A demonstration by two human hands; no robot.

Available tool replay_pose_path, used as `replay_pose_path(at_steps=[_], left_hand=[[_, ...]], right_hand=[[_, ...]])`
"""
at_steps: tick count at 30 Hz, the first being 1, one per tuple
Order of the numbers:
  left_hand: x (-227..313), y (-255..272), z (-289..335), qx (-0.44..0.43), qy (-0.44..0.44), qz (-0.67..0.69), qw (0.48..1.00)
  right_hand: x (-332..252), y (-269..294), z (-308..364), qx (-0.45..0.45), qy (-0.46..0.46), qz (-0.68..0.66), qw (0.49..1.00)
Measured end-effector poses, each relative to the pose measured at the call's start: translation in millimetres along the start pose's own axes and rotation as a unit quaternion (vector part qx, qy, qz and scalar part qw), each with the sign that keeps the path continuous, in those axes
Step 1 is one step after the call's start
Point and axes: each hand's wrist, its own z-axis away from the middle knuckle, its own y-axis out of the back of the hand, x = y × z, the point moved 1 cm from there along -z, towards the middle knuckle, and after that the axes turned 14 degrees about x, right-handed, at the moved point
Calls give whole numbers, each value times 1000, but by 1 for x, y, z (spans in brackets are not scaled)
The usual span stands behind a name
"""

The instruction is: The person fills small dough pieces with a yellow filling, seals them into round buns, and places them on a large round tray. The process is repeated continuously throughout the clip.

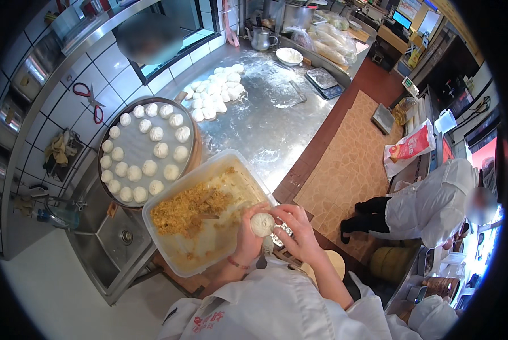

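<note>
A round white bun (262, 225) with a pleated top sits cupped in my left hand (246, 235), whose fingers curl round its left side. My right hand (298, 233) closes in from the other side, its fingertips against the bun's right edge. Just left of my hands is a clear plastic tub (259, 180), tilted in the view, with yellowish crumbly filling (177, 212) heaped in its left part. A flat spatula-like tool (208, 216) lies in the filling. Beyond the tub, a round steamer tray (138, 133) carries several finished buns in curved rows.
White dough pieces (214, 90) lie grouped on the floury steel table (259, 141). A white bowl (289, 56) and a scale (324, 82) stand farther back. At left is a steel sink (104, 226). Scissors (89, 101) hang on the tiles. A co-worker (424, 204) bends at the right.
</note>
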Motion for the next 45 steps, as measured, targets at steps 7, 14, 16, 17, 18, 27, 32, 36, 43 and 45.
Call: replay_pose_path(at_steps=[7, 14, 16, 17, 18, 27, 32, 36, 43, 45], left_hand=[[0, 13, -3, -43, -97, -148, 983], [10, 8, 4, -23, -67, -82, 994], [14, 8, 5, -16, -49, -50, 997], [18, 6, 5, -10, -23, -16, 1000], [24, 5, 6, -1, 35, 54, 998], [50, 22, 14, 53, 29, 126, 990], [76, 75, 19, 17, 38, 325, 945], [90, 107, 40, 150, -20, 342, 927], [99, 157, 64, 136, -50, 444, 884], [106, 160, 73, 151, -66, 449, 878]], right_hand=[[4, -4, -5, -4, 54, -1, 999], [-3, -8, -3, 14, -3, -46, 999], [-5, -8, -1, -1, -46, -71, 996], [-4, -8, 0, -3, -60, -84, 995], [-4, -8, 0, -6, -75, -96, 992], [-7, -14, -1, -53, -172, -97, 979], [-18, -39, -5, -138, -155, -102, 973], [-23, -69, -9, -143, -170, -164, 961], [-19, -113, -15, -170, -191, -233, 938], [-24, -123, -15, -169, -196, -257, 931]])
